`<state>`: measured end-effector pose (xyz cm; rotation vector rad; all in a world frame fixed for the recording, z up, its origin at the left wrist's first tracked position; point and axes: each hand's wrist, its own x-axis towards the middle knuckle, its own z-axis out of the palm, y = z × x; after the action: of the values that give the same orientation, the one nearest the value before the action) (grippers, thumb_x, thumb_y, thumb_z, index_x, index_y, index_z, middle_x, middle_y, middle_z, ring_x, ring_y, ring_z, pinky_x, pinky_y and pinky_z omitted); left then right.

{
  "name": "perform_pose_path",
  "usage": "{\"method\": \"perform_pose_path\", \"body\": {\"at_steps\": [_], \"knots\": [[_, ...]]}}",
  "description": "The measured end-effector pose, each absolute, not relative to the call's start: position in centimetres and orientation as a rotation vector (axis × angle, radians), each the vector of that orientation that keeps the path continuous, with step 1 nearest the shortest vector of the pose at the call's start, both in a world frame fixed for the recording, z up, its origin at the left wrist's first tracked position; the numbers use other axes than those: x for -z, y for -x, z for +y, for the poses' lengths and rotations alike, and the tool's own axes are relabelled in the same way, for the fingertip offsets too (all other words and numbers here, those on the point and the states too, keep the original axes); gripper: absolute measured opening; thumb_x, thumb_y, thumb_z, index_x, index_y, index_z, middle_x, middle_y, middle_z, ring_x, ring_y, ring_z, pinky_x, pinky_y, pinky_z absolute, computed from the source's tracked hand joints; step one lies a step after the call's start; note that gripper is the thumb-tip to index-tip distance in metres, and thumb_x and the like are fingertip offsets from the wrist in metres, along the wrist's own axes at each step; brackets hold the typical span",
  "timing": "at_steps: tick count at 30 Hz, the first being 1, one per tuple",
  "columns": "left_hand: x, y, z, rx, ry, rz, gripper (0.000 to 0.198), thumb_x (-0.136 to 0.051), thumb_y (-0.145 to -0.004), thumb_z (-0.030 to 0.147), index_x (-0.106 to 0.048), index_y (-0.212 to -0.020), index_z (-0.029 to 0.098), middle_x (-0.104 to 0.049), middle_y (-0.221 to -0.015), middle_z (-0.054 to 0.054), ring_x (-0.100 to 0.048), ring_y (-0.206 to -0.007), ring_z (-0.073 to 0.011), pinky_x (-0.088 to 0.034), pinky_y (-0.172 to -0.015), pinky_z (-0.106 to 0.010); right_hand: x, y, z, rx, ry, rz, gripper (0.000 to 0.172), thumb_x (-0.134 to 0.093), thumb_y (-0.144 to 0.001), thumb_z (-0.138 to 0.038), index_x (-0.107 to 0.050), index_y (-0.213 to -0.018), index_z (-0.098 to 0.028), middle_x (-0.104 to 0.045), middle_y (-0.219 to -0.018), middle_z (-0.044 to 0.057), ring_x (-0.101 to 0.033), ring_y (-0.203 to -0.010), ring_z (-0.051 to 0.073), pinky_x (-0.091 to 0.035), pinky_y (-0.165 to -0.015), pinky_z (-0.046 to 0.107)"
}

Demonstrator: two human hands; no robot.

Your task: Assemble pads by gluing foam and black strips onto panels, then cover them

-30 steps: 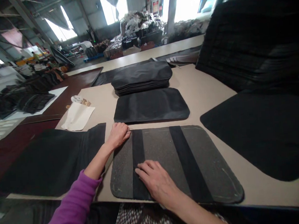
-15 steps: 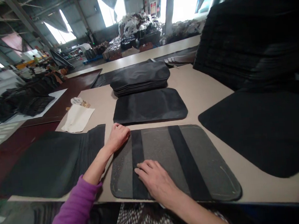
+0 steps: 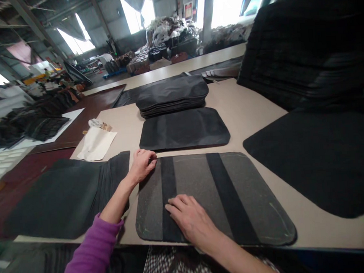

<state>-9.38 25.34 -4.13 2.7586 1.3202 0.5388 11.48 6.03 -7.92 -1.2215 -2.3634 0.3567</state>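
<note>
Landmark: grey mat [image 3: 201, 181], lying flat at the near edge of the tan table [image 3: 249, 106]. Two black strips run across it from near to far: left strip [image 3: 167, 175], right strip [image 3: 224, 188].

- Checked cloth [image 3: 167, 272] is just below the mat's near edge.
- Right hand [image 3: 191, 217] is on the mat's near-left part. The palm is down and the fingers are stretched out flat, with the fingertips [image 3: 171, 204] on the left strip. It presses only and clasps nothing.
- Purple sleeve [image 3: 84, 262] comes in from the mat's near-left.
- Left hand [image 3: 142, 165] is at the mat's far-left corner, touching it, beside the far end of the left strip. The fingers are curled under; cannot tell whether they pinch the edge or just rest there.
- Fanned pile of black pieces [image 3: 63, 192] lies just left of the mat.
- Large black sheet [image 3: 322, 159] lies right of the mat, apart from it, with bare table between.
- Single black mat [image 3: 184, 129] lies just behind the grey mat's far edge.
- White paper bag [image 3: 97, 143] lies behind-left of the mat.
- Stack of black mats [image 3: 172, 94] sits behind the single one.
- Tall black stack [image 3: 307, 46] stands far right of the mat.
</note>
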Motion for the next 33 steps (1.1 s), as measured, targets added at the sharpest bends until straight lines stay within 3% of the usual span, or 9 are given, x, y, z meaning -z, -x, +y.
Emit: {"method": "perform_pose_path", "body": {"at_steps": [14, 19, 22, 27, 33], "knots": [[6.9, 8.4, 26.0, -0.506, -2.745, 1.443, 0.006, -0.056, -0.095, 0.022, -0.061, -0.098, 0.024, -0.069, -0.096, -0.003, -0.057, -0.1, -0.0222, -0.031, -0.105, -0.046, 7.9, -11.5, 5.9, -0.396, 1.23, -2.358, 0.034, -0.058, -0.099, -0.008, -0.059, -0.13, -0.021, -0.06, -0.13, 0.006, -0.049, -0.117, 0.026, -0.045, -0.097, 0.042], [6.8, 8.4, 26.7, -0.459, -2.751, 1.481, 0.009, -0.057, -0.095, 0.026, -0.066, -0.097, 0.024, -0.068, -0.102, -0.006, -0.055, -0.101, -0.0245, -0.037, -0.094, -0.043, 8.0, -11.5, 6.0, -0.382, 1.23, -2.351, 0.034, -0.059, -0.099, -0.009, -0.059, -0.13, -0.021, -0.06, -0.129, 0.006, -0.049, -0.117, 0.025, -0.045, -0.097, 0.041], [6.6, 8.1, 26.6, -0.399, -2.8, 1.434, 0.019, -0.054, -0.095, 0.019, -0.071, -0.095, 0.026, -0.069, -0.101, -0.007, -0.055, -0.099, -0.0249, -0.037, -0.092, -0.045, 8.1, -11.5, 6.0, -0.383, 1.238, -2.354, 0.034, -0.058, -0.099, -0.008, -0.059, -0.13, -0.021, -0.06, -0.128, 0.006, -0.049, -0.117, 0.025, -0.045, -0.097, 0.041], [6.3, 8.0, 25.4, -0.358, -2.873, 1.364, 0.034, -0.049, -0.092, 0.008, -0.073, -0.105, 0.028, -0.073, -0.106, -0.007, -0.054, -0.109, -0.026, -0.031, -0.103, -0.05, 8.0, -11.4, 6.0, -0.372, 1.233, -2.373, 0.032, -0.057, -0.1, -0.01, -0.059, -0.13, -0.021, -0.06, -0.129, 0.006, -0.048, -0.116, 0.026, -0.045, -0.096, 0.042], [6.0, 9.3, 24.7, -0.445, -2.803, 1.512, 0.044, -0.041, -0.092, 0.005, -0.067, -0.123, 0.024, -0.072, -0.115, -0.008, -0.058, -0.106, -0.0243, -0.04, -0.096, -0.045, 8.1, -11.4, 5.9, -0.342, 1.222, -2.369, 0.031, -0.056, -0.1, -0.011, -0.059, -0.13, -0.02, -0.06, -0.129, 0.006, -0.048, -0.116, 0.026, -0.045, -0.095, 0.042]]}}
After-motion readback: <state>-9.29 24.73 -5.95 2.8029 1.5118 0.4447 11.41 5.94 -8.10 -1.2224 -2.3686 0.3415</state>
